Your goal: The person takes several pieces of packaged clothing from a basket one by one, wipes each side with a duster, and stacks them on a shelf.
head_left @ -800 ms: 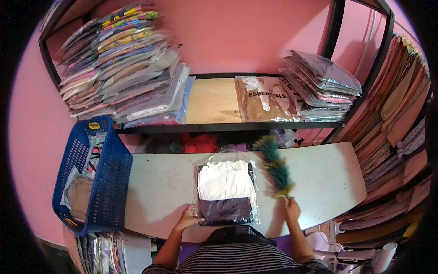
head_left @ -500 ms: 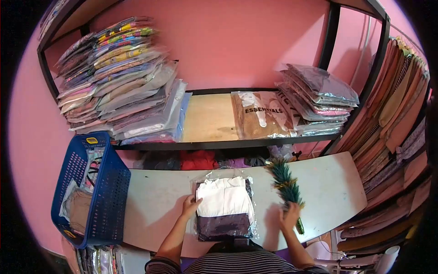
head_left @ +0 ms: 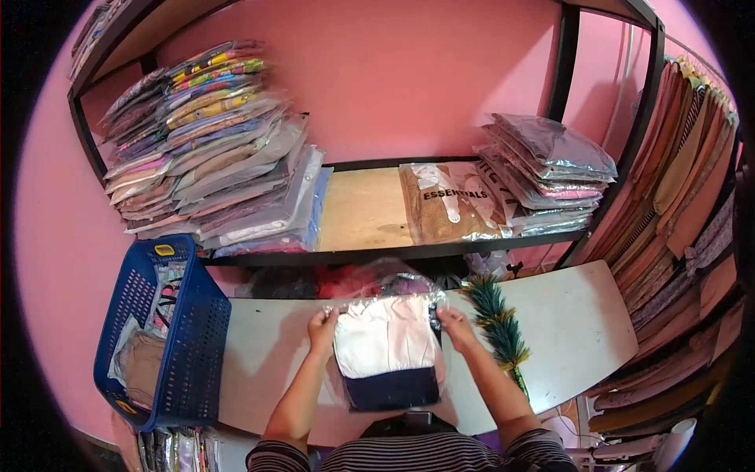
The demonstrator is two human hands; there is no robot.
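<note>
Head view: you are holding a clear packet (head_left: 385, 338) with both hands over the middle of the pale table (head_left: 570, 315), directly in front of your striped top (head_left: 417, 452). Your left hand (head_left: 321, 329) is pinching the packet's upper left edge, thumb and fingers closing narrowly on the film, and your right hand (head_left: 456, 326) is gripping its upper right edge the same way. Inside, white cloth is lying folded above a dark navy section, while the loose clear film is rising past the far end. Whether the packet's underside is touching the table, you cannot tell from this angle. To the right of your right forearm, a green feathery duster (head_left: 499, 321) is lying on the table, its handle pointing back toward you. At the left end, a blue perforated basket (head_left: 189, 346) is holding tan cloth (head_left: 145, 368) and other pieces. Beyond the table, a wooden shelf (head_left: 362, 208) is bearing a tall stack of bagged garments (head_left: 228, 157) on the left, and a bag reading "ESSENTIALS" (head_left: 452, 212) is lying beside a shorter stack (head_left: 554, 169) on the right. Along the far right, many clothes (head_left: 680, 181) are hanging in a row.
</note>
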